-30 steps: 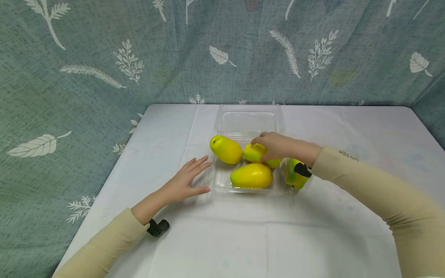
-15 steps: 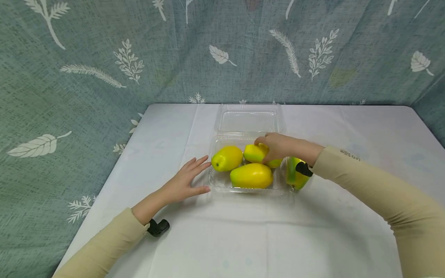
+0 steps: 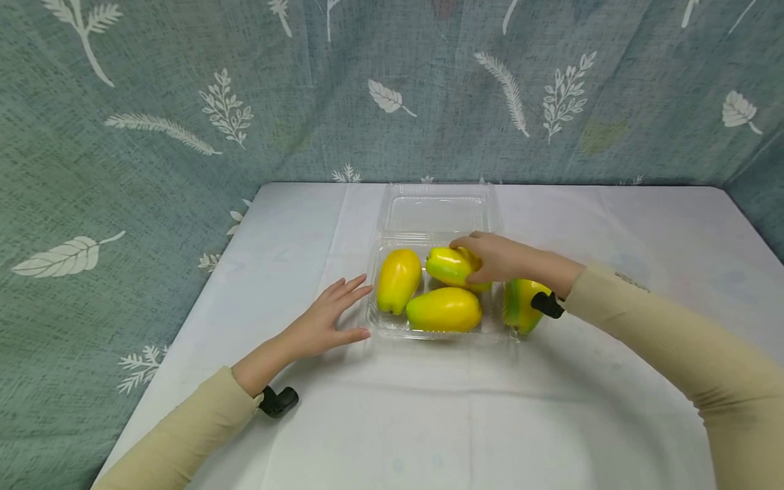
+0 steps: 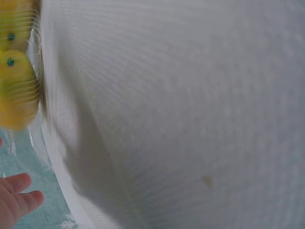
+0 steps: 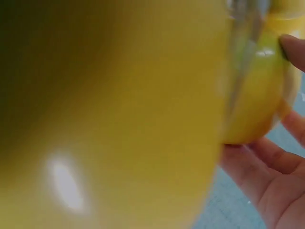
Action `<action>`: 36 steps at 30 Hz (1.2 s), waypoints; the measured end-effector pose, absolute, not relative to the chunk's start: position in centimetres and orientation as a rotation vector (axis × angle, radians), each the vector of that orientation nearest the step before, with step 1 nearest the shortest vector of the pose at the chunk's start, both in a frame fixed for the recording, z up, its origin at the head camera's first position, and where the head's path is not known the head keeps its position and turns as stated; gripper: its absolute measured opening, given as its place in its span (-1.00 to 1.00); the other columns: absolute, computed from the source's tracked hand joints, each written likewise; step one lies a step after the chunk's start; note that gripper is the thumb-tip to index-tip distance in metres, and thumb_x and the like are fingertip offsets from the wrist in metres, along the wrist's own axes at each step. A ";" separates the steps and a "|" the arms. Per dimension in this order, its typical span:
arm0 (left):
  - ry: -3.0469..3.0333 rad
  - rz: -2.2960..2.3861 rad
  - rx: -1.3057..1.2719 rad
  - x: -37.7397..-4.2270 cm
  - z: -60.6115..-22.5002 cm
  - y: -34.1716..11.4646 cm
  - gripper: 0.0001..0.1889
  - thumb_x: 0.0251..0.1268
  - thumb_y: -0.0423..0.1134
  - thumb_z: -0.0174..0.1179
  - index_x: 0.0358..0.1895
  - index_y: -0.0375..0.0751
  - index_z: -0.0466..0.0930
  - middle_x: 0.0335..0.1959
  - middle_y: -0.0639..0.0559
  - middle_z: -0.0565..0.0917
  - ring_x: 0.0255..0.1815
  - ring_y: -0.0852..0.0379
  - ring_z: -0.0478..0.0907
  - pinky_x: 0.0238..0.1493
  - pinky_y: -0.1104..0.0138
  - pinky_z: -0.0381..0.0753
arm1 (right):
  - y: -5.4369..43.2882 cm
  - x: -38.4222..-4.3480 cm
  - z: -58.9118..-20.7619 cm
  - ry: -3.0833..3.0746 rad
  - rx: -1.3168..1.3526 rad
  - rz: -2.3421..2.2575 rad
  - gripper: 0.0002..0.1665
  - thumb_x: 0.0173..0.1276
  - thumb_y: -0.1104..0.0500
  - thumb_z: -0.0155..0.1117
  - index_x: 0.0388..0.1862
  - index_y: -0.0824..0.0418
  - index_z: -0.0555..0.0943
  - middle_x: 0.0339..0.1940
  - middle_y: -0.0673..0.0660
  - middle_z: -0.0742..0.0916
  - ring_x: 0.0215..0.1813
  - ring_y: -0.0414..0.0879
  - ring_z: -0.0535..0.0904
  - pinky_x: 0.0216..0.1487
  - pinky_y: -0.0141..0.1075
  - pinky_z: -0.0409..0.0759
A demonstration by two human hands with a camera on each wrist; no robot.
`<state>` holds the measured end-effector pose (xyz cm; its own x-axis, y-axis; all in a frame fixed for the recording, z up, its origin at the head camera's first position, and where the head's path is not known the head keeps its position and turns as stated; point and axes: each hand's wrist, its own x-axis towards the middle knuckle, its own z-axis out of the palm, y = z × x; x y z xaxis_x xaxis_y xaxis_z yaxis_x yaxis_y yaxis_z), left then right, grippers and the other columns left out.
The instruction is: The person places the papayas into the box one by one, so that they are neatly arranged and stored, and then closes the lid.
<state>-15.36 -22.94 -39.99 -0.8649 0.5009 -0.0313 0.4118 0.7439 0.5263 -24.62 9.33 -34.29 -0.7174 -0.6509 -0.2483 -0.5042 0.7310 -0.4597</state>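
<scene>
Head view first, please: how do the two hands stand, and where is the fruit?

— The right hand (image 3: 499, 257) pinches the back fruit (image 3: 450, 265), yellow with some green, between thumb and fingers, and the hand covers its right end. This fruit is in the far right part of the clear container (image 3: 392, 328). The left hand (image 3: 323, 327) is spread, with its fingers apart, just beside the container's left side.

— And the other fruits?

— The left fruit (image 3: 399, 280) and the front fruit (image 3: 444, 309) lie also inside, close together. The right fruit (image 3: 519, 303) is at the container's right edge; the black wrist camera (image 3: 547, 305) covers one part of it. The transparent lid (image 3: 439, 207) lies folded back on the bench (image 3: 398, 415), and its outline is rather faint.

— What do the wrist views add?

— Left wrist: some fingertips (image 4: 32, 198) enter at the lower left corner, and two fruits (image 4: 19, 90) are cut off by the edge. Right wrist: a blurred yellow surface (image 5: 119, 119) fills most of the view; it is probably the right fruit. Past it, fingers (image 5: 243, 164) curl around the back fruit, partly hidden.
</scene>
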 end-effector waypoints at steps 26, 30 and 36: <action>2.771 0.771 0.730 -15.6 -40.2 -22.8 -0.24 0.13 0.12 0.20 0.39 0.01 0.15 0.47 0.10 0.00 0.43 -0.27 -0.14 0.25 -0.26 0.01 | 10.7 -24.2 -35.0 2.596 -0.887 -0.569 -0.26 0.15 0.23 0.34 0.28 0.33 0.27 0.24 0.36 0.40 0.23 0.20 0.34 0.24 0.04 0.31; 2.780 0.763 0.739 -15.6 -40.2 -22.8 -0.24 0.12 0.12 0.20 0.39 0.01 0.15 0.47 0.09 0.01 0.43 -0.29 -0.12 0.25 -0.26 0.01 | 10.6 -24.0 -35.0 2.596 -0.870 -0.547 -0.26 0.16 0.23 0.33 0.29 0.32 0.26 0.24 0.35 0.41 0.21 0.18 0.37 0.22 0.03 0.34; 2.777 0.762 0.740 -15.6 -40.2 -22.8 -0.24 0.13 0.11 0.20 0.39 0.01 0.15 0.47 0.08 0.01 0.43 -0.29 -0.13 0.26 -0.25 0.01 | 10.5 -23.8 -34.9 2.617 -0.866 -0.483 -0.23 0.14 0.23 0.35 0.30 0.32 0.25 0.25 0.33 0.42 0.21 0.17 0.38 0.22 0.02 0.34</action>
<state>-15.59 -22.84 -40.16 -0.8629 0.5045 -0.0295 0.4188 0.7466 0.5168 -23.82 10.52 -34.91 -0.7557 -0.6199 -0.2114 -0.5036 0.7563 -0.4175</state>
